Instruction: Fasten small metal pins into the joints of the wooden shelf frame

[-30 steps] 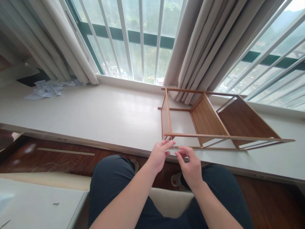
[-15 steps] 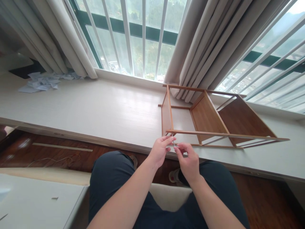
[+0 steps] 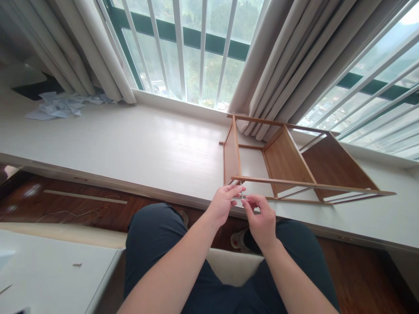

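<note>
A small wooden shelf frame (image 3: 284, 163) lies on its side on the white window ledge (image 3: 131, 148), its near rail (image 3: 310, 185) running to the right. My left hand (image 3: 224, 205) and my right hand (image 3: 260, 220) meet just below the frame's near left corner. Together their fingertips pinch a thin metal pin or key (image 3: 241, 192), which stands nearly upright against that corner. Both forearms reach forward over my dark-trousered knees.
Crumpled white paper (image 3: 59, 104) lies at the ledge's far left beside grey curtains (image 3: 278, 61). A barred window (image 3: 193, 48) runs behind. A thin wooden strip (image 3: 85, 197) and a cord (image 3: 75, 213) lie on the dark wood floor. A white surface (image 3: 49, 270) is at lower left.
The small metal piece has tipped from slanted to nearly upright at the frame's corner. Both hands have stayed together there, and the view has shifted slightly.
</note>
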`<state>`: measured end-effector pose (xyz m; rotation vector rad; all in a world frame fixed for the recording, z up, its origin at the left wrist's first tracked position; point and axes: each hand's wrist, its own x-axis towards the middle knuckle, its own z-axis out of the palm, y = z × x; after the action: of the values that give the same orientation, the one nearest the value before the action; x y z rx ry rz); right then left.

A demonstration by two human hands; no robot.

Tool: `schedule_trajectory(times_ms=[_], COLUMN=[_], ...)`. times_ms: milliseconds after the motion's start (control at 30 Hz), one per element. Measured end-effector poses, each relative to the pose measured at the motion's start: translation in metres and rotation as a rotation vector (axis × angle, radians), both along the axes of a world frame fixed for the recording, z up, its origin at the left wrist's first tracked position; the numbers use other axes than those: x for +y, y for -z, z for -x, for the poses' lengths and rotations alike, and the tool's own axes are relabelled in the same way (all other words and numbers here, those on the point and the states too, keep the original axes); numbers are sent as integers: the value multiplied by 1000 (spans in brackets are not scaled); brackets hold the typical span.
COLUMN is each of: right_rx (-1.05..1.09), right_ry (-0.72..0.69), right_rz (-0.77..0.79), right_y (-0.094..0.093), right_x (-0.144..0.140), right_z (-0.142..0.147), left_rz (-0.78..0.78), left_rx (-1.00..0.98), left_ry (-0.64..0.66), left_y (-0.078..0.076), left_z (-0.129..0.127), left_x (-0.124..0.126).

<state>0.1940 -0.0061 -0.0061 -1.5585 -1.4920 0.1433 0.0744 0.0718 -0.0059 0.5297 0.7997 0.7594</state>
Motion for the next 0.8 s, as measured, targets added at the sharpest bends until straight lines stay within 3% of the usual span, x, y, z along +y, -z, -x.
schedule_trajectory(times_ms=[800], right_rx=[-80], right_ry=[-34], right_rz=[-46], right_y=[0], right_x=[6], right_z=[-7], left_rz=[5], left_rx=[-47], left_ry=[-63], left_y=[-1], left_z=[-4], left_x=[4])
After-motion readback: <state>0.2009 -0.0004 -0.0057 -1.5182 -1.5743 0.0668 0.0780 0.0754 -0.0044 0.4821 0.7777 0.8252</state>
